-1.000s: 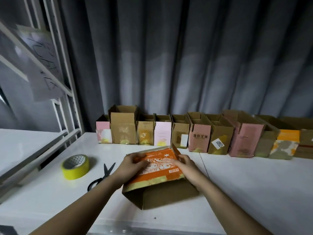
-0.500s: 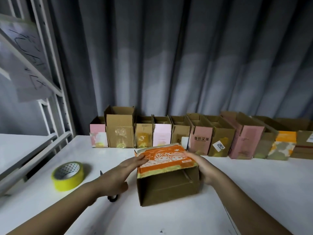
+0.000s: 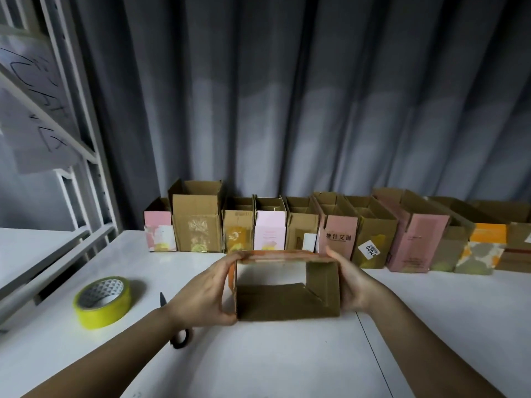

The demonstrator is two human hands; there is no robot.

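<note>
Left hand (image 3: 201, 291) and right hand (image 3: 355, 282) gripped the open-ended box (image 3: 275, 303) at 9 and 3 o'clock, fingers curled round its walls, likely to square it.

The scissors (image 3: 180, 339) lie mostly under the left forearm, with only a blade tip and one handle loop showing. Most of the right grip's (image 3: 352, 282) fingers are out of sight behind the box (image 3: 273, 303). The box's orange outside shows only as slivers along its top and left edge. The box also covers the feet of the middle cartons in the back row (image 3: 339, 234), and that row runs off the right edge. The handwritten paper (image 3: 31, 90) is cut off at the left and unreadable.
</note>
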